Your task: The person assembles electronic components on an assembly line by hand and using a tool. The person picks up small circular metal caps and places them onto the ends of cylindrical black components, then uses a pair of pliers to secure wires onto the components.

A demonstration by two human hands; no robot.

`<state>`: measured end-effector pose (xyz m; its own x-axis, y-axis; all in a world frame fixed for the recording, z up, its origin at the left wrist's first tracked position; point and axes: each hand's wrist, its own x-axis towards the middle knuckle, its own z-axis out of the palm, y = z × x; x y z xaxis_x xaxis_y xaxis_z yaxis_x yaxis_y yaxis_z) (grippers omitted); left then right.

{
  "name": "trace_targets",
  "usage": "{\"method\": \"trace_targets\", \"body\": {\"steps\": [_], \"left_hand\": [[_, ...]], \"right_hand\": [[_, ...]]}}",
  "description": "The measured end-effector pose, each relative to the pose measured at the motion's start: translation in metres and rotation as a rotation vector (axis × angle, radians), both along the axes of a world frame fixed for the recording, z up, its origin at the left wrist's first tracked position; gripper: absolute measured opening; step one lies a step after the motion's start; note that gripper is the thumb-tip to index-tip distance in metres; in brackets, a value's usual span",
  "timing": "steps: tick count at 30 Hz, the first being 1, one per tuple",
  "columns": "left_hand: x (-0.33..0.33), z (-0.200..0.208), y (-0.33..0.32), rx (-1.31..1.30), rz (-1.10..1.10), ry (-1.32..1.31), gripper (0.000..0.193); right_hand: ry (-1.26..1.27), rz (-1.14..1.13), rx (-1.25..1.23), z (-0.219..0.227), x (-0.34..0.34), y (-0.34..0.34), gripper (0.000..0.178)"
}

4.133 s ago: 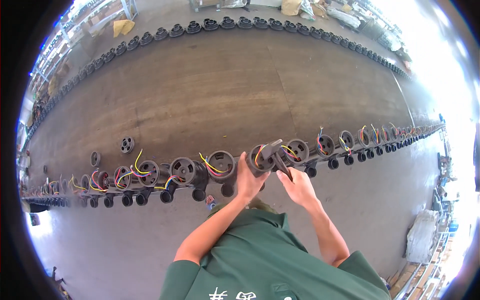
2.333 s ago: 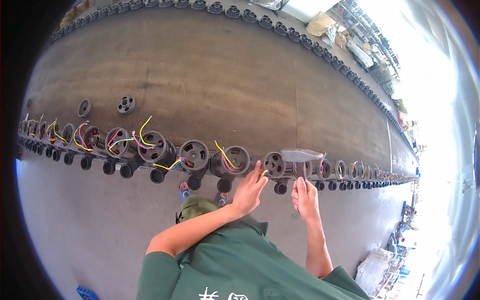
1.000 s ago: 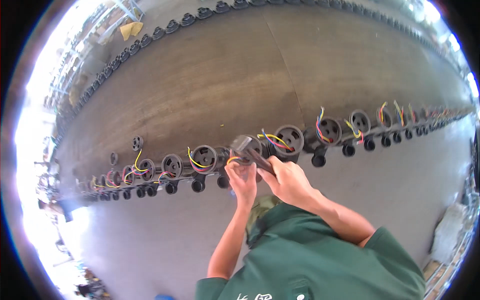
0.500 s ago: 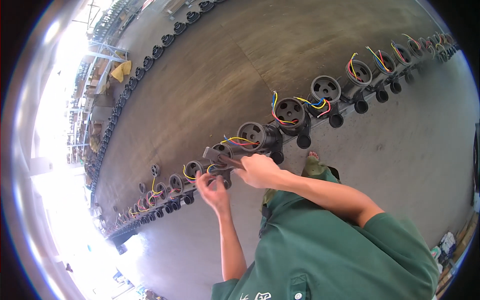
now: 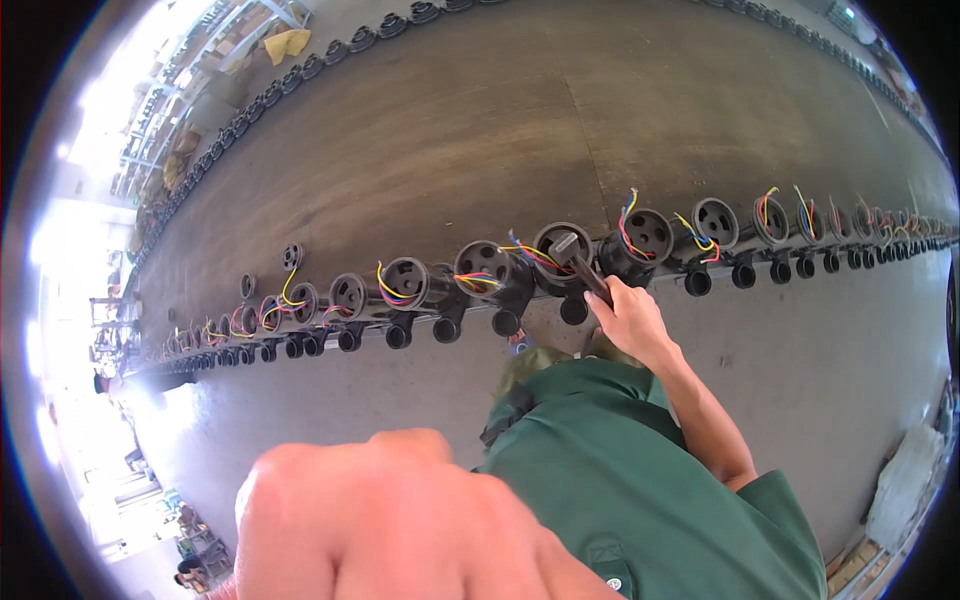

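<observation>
My right hand (image 5: pixel 634 322) is closed around the dark handle of a hammer (image 5: pixel 594 284). The hammer's grey block-shaped head lies over the open top of a black cylindrical housing (image 5: pixel 541 238). Red, blue and yellow wires (image 5: pixel 520 245) come out of that housing on its left side. To its right is another black housing (image 5: pixel 650 236) with holes in its inner face and wires at its rim. My left hand (image 5: pixel 400 520) looms large at the lower edge, very near the camera, knuckles bent. Its fingertips and anything in them are hidden.
A long row of similar black housings (image 5: pixel 406 283) with coloured wires runs across the view, short round side pipes (image 5: pixel 397 336) facing me. Beyond the brown floor (image 5: pixel 420 170) stands another line of black parts (image 5: pixel 362 40). Shelving (image 5: pixel 215 60) is far left; a wrapped bundle (image 5: pixel 905 480) lies right.
My left hand has left the row and come up close to the camera. The hammer in my right hand now points to a housing farther right along the row, and the view has turned.
</observation>
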<state>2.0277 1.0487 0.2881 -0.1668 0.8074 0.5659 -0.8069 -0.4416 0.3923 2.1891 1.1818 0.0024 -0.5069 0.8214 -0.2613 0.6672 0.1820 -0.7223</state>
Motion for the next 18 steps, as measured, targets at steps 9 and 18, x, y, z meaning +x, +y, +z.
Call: {"method": "trace_targets", "body": {"steps": [9,18], "left_hand": [[-0.027,-0.006,-0.015,0.066,0.031,-0.062,0.052],[-0.054,-0.004,-0.024,0.09,0.028,-0.062,0.049]], "right_hand": [[0.217,-0.058,-0.022,0.061,-0.007,0.001,0.036],[0.052,-0.027,0.014,-0.015,-0.001,0.005,0.039]]}}
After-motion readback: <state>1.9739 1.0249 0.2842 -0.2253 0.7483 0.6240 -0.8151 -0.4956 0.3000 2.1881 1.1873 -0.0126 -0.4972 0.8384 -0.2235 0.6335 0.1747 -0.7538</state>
